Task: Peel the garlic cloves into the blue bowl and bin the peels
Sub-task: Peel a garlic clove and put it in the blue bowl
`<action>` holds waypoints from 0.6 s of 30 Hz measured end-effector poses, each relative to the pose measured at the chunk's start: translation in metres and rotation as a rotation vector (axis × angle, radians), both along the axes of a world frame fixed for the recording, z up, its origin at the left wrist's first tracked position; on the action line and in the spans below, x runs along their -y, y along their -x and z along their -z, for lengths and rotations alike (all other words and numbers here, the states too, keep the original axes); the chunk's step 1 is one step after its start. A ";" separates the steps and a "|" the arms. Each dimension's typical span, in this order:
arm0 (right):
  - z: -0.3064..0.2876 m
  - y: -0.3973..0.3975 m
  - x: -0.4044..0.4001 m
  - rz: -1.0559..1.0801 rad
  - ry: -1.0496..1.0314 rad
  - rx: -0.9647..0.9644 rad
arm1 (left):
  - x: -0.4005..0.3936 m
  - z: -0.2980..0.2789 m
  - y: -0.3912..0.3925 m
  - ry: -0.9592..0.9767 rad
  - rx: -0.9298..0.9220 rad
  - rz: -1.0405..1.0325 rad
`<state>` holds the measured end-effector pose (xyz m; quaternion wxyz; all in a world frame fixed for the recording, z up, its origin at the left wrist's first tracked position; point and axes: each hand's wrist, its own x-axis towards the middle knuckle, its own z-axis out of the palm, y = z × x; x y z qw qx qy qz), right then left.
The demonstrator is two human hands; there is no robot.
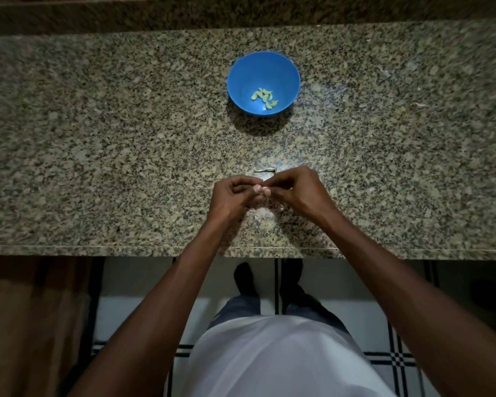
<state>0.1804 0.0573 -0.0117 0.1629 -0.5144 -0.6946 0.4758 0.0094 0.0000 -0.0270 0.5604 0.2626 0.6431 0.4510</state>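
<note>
A blue bowl [241, 78] stands on the speckled granite counter [98, 153], with several pale peeled garlic cloves [265, 98] at its bottom. Nearer the counter's front edge, my left hand [235, 196] and my right hand [294, 187] meet fingertip to fingertip, fingers curled. They pinch something small between them, mostly hidden by the fingers; it appears to be a garlic clove. Just beyond the hands lies a dry garlic stem [265, 170]. Pale peel scraps [262, 215] lie on the counter under the hands.
A few small peel flakes [420, 105] lie at the right of the counter. A raised granite ledge [241, 12] runs along the back. Below the counter's front edge are a tiled floor and my legs.
</note>
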 end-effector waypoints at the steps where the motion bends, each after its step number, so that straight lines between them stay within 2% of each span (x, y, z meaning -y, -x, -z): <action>1: 0.001 0.004 -0.001 -0.017 -0.046 0.048 | -0.002 0.000 0.004 -0.002 -0.049 0.004; 5: 0.004 0.018 0.000 -0.091 -0.211 0.277 | -0.008 0.010 0.025 -0.078 -0.684 0.095; 7: 0.007 0.019 0.004 -0.115 -0.229 0.374 | -0.005 0.017 0.032 -0.111 -0.852 0.231; 10: 0.004 0.024 0.014 -0.177 -0.291 0.493 | 0.000 0.024 0.041 -0.125 -0.990 0.431; 14: -0.001 0.038 0.019 -0.346 -0.440 0.635 | 0.000 0.025 0.042 -0.109 -1.013 0.434; 18: -0.001 0.047 0.023 -0.392 -0.451 0.698 | -0.001 0.021 0.039 -0.072 -1.059 0.440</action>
